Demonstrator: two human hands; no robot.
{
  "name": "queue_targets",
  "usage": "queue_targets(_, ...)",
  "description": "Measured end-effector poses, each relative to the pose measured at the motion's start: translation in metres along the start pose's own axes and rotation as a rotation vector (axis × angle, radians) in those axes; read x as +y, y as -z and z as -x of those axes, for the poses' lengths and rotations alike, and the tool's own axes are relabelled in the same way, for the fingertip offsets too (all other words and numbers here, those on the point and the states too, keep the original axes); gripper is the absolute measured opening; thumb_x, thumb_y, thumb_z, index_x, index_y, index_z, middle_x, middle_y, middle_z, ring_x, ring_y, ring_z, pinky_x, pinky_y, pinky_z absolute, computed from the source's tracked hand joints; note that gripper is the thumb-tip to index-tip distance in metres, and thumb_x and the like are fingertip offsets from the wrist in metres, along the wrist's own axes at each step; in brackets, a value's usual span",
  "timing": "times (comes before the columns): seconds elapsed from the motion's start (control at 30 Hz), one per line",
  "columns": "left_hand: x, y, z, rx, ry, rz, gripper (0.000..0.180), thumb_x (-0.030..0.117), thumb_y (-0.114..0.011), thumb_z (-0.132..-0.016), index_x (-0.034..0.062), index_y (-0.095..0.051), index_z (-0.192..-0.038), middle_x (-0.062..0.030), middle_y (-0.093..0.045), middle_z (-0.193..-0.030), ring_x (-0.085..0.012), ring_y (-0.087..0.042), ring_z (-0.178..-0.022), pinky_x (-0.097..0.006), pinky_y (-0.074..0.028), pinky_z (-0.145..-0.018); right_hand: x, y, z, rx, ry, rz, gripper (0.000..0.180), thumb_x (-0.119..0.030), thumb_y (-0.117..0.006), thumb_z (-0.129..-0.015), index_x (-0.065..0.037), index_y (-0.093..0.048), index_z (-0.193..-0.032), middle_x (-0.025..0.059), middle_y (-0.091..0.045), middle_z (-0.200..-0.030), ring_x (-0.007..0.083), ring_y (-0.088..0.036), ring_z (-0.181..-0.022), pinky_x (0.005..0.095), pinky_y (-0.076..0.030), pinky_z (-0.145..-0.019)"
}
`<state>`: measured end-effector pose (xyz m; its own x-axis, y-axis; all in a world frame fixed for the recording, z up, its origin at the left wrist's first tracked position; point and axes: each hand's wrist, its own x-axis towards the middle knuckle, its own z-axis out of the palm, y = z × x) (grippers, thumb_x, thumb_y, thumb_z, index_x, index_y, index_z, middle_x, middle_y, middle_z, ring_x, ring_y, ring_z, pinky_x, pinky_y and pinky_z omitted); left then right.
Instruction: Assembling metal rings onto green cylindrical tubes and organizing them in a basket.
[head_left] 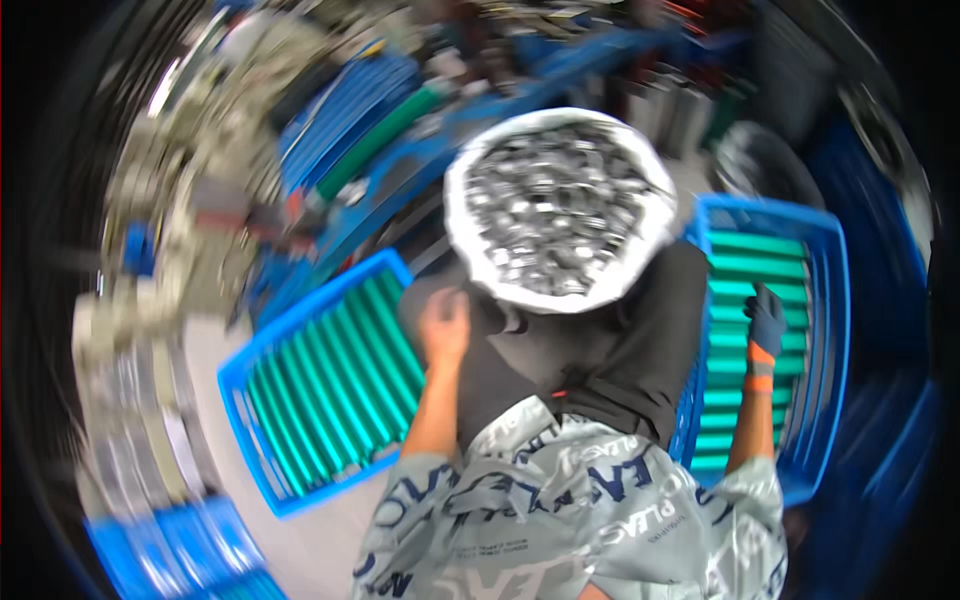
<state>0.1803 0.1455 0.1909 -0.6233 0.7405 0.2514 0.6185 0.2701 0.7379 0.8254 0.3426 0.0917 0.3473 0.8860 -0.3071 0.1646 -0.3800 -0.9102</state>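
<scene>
My bare left hand (445, 325) is over my left thigh, near the right edge of the left blue crate (243, 425). It is blurred, but its fingers look loosely bent and apart, with nothing seen in them. My right hand (766, 322), in a dark glove with an orange cuff, is over the right blue crate (838, 330). Its fingers look apart above or on the green tubes (740, 292); whether they touch one is not clear. More green tubes (330, 385) lie side by side in the left crate.
Beyond my knees stands a white-rimmed round tub (462, 215) full of small shiny metal parts (560, 200). A blue machine frame (400, 180) with a green roller crosses behind it. Blue bins (180, 545) sit at the lower left, near stacked metal pieces (140, 430).
</scene>
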Motion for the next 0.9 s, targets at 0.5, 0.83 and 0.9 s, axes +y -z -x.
queue_targets(0.5, -0.218, 0.181, 0.012, 0.391, 0.391, -0.552, 0.089, 0.037, -0.091, -0.095, -0.0008, -0.05, -0.164, -0.0298, -0.055, -0.164, -0.0482, -0.054, -0.152, -0.061, -0.049, -0.124, -0.151, -0.44, 0.2, -0.739, 1.194, 1.116, 0.076, -0.061, -0.083, -0.093, -0.016, -0.077, -0.154, 0.0257, -0.047, -0.18, 0.0508, -0.042, -0.166, 0.0669, -0.025, -0.138)
queue_targets(0.83, -0.234, 0.2, 0.029, 0.076, 0.803, -0.295, 0.128, 0.058, -0.102, -0.079, -0.0011, -0.041, -0.175, -0.0305, -0.064, -0.161, -0.0457, -0.066, -0.147, -0.053, -0.055, -0.123, -0.168, -0.44, 0.172, -0.705, 1.294, 1.28, 0.043, -0.035, -0.086, -0.083, -0.019, -0.084, -0.122, 0.0235, -0.077, -0.113, 0.05, -0.076, -0.104, 0.0621, -0.061, -0.089)
queue_targets(0.9, -0.268, 0.226, 0.063, 0.19, 0.73, -0.252, 0.115, 0.047, -0.099, -0.082, -0.0026, -0.046, -0.171, -0.0301, -0.071, -0.153, -0.0443, -0.072, -0.139, -0.05, -0.058, -0.119, -0.168, -0.468, 0.174, -0.733, 1.386, 1.151, 0.032, -0.035, -0.085, -0.081, -0.018, -0.086, -0.109, 0.0232, -0.078, -0.096, 0.0501, -0.076, -0.094, 0.0617, -0.061, -0.085)
